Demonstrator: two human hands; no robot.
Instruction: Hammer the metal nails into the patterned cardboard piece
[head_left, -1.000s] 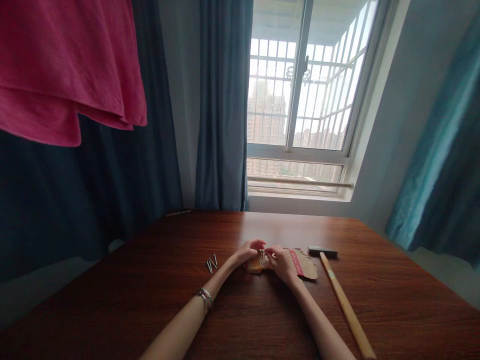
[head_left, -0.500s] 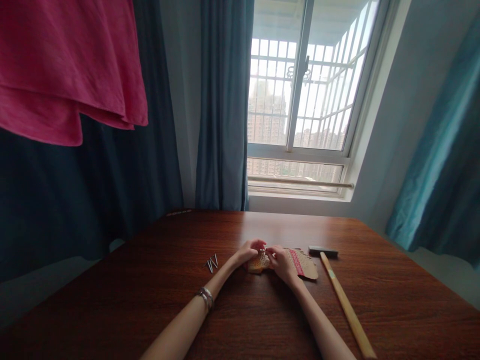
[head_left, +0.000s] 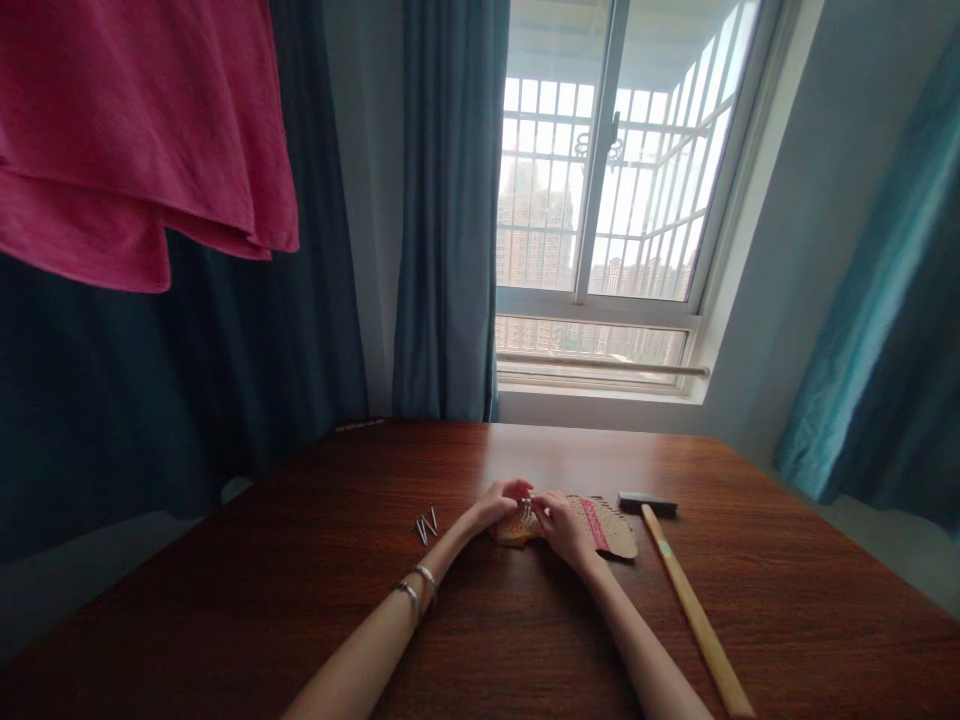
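Pink-banded, dotted card (head_left: 613, 530): on wooden table (head_left: 225, 600) | left hand (head_left: 496, 504), right hand (head_left: 558, 522): fingers curled at small silvery piece (head_left: 526, 507) over card; cannot tell if clamped | nails (head_left: 421, 532): left of card | wooden-handled hammer (head_left: 694, 608): right of card

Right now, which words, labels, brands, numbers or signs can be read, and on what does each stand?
No text can be read.
Pale patch on the hammer handle: too small to tell any print.
Pink markings on the tan piece: too blurred to tell pattern from lettering.
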